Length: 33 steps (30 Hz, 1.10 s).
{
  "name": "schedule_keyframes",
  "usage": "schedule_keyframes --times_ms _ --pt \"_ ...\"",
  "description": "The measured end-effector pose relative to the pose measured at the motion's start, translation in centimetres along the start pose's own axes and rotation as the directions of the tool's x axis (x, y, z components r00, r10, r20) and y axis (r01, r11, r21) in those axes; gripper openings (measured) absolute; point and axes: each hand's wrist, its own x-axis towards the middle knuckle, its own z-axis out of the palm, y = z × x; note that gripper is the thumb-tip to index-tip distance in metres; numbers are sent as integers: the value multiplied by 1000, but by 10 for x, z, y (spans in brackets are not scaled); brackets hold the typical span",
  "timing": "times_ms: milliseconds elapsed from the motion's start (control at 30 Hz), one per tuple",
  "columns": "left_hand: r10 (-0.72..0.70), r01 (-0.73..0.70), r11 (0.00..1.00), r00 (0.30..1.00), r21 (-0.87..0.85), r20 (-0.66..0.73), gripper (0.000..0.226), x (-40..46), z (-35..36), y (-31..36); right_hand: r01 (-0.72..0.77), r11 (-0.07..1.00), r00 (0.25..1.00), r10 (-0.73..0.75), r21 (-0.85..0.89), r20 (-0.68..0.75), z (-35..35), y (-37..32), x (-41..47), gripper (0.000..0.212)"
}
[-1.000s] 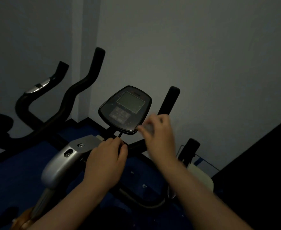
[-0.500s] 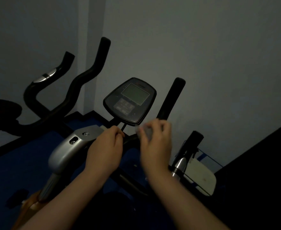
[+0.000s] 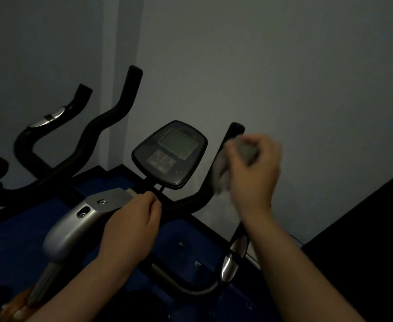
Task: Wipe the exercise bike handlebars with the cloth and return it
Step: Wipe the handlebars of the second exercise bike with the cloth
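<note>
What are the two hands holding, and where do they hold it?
The right hand grips the bunched grey cloth around its middle. The left hand grips the handlebar near its centre.

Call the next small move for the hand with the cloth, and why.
Probably slide the right hand down the right handlebar toward the bend. Its grip holds the grey cloth around the upright section near the top, and the bar below looks not yet covered. The left hand grips the centre bar, steadying the bike.

Dim room. Plain grey wall (image 3: pixel 272 66) fills twelve to three o'clock, its corner (image 3: pixel 112 77) at eleven; blue floor (image 3: pixel 16 247) at eight; dark panel (image 3: pixel 365 228) at four.
</note>
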Motion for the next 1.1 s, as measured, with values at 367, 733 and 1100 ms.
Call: schedule_keyframes --times_ms 367,733,1100 --pt "-11 11 999 1000 39 12 22 3 2 3 -225 945 901 294 238 -319 62 25 -11 28" --pt "-21 21 999 1000 46 -11 24 0 1 3 -248 966 953 256 64 -160 47 34 -46 35" --pt "-3 7 997 999 82 -51 28 -2 4 -1 422 778 864 -188 -466 468 30 33 -32 21"
